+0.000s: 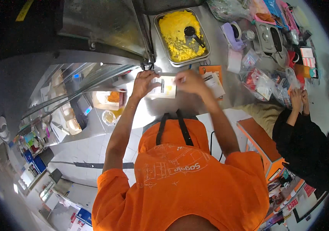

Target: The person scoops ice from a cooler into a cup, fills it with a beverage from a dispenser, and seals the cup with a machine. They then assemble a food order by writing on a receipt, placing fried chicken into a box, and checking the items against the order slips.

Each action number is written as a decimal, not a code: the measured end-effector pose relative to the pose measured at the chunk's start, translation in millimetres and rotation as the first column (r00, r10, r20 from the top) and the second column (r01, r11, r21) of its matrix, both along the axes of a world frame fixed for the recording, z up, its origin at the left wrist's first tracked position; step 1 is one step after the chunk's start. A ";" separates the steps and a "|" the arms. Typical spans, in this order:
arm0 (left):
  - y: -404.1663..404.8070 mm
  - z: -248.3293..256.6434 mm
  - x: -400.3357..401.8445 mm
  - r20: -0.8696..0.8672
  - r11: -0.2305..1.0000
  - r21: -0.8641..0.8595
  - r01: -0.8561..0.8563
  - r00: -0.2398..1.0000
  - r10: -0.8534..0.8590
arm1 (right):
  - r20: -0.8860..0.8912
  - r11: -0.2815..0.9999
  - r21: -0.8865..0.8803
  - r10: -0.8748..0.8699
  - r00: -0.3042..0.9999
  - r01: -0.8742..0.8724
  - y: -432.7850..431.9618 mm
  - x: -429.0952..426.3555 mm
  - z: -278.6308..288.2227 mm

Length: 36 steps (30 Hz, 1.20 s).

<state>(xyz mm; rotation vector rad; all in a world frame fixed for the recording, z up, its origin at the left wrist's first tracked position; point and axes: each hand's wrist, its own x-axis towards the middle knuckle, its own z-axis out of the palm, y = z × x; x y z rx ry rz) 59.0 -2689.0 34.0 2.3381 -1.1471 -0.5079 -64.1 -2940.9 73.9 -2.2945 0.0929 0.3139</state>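
A pale paper packet [168,89] with printed lines and yellow spots lies in front of me on the steel counter [179,105]. My left hand [145,83] is at its left side, with the thumb over the printed part and the fingers curled by the top edge. Blurred by motion, my right hand [192,82] is at the packet's upper right edge, its fingers bent close together; whether they grip the paper is unclear. Right of that hand, more printed papers [214,85] rest on an orange card [209,68].
Behind the packet stands a metal tray [179,63] of yellow food with a black scoop [190,31]. A glass-fronted cabinet [106,31] is at left, near an open food box [101,99] and lidded cup [108,117]. A tape dispenser [232,36], plastic bags [258,83] and another person [300,138] are at right.
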 end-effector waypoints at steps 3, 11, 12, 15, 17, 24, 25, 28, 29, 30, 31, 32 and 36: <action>4.1 -12.8 -0.6 0.056 0.986 -0.153 0.061 0.997 -0.053 | -0.282 0.945 -0.283 0.083 0.956 -0.166 71.3 30.5 -6.1; 28.9 -43.8 -20.2 0.071 0.998 -0.043 0.037 0.997 -0.034 | -0.406 0.835 -0.499 0.011 0.914 -0.231 29.0 34.6 -8.7; 31.9 -42.1 -31.3 0.042 1.000 -0.014 -0.028 0.999 0.028 | -0.414 0.832 -0.509 -0.011 0.910 -0.221 12.9 25.8 -9.0; 36.9 -8.3 -77.9 0.156 0.987 -0.072 -0.147 0.975 0.157 | 0.135 0.822 -0.214 -0.510 0.849 0.528 -73.9 -11.8 7.7; 39.8 35.7 -112.4 0.157 0.977 0.106 -0.184 0.974 0.166 | 0.375 0.438 -0.142 -0.806 0.457 0.888 -144.4 -11.9 10.1; 38.7 16.3 -135.1 0.138 0.953 -0.016 -0.303 0.943 0.302 | 0.238 0.599 -0.149 -0.750 0.617 0.787 -310.1 -15.4 -60.0; 35.8 13.7 -136.4 0.142 0.931 -0.030 -0.363 0.921 0.364 | 0.011 0.596 0.009 -0.803 0.596 0.803 -308.9 -8.4 -55.2; 4.5 24.9 -132.3 0.154 0.885 0.013 -0.466 0.875 0.459 | -0.263 0.478 0.269 -0.799 0.541 0.836 -328.0 -25.2 -70.2; 3.5 28.2 -133.5 0.155 0.881 0.036 -0.472 0.873 0.462 | -0.285 0.350 0.511 -0.793 0.539 0.785 -321.6 -26.9 -72.8; 3.3 34.6 -134.0 0.162 0.875 0.038 -0.482 0.867 0.470 | -0.308 0.186 0.711 -0.785 0.537 0.679 -317.7 -32.5 -78.4; 5.6 42.5 -136.7 0.093 0.893 0.096 -0.439 0.897 0.431 | -0.310 0.189 0.715 -0.777 0.548 0.673 -308.7 -41.6 -85.7; 7.8 48.7 -137.7 0.022 0.908 0.147 -0.392 0.919 0.393 | -0.263 0.180 0.736 -0.812 0.521 0.653 -298.2 -51.2 -94.7; 12.3 35.8 -131.2 -0.234 0.966 0.105 -0.238 0.938 0.256 | 0.011 0.501 0.371 -0.844 0.535 0.782 -325.8 -67.4 -132.9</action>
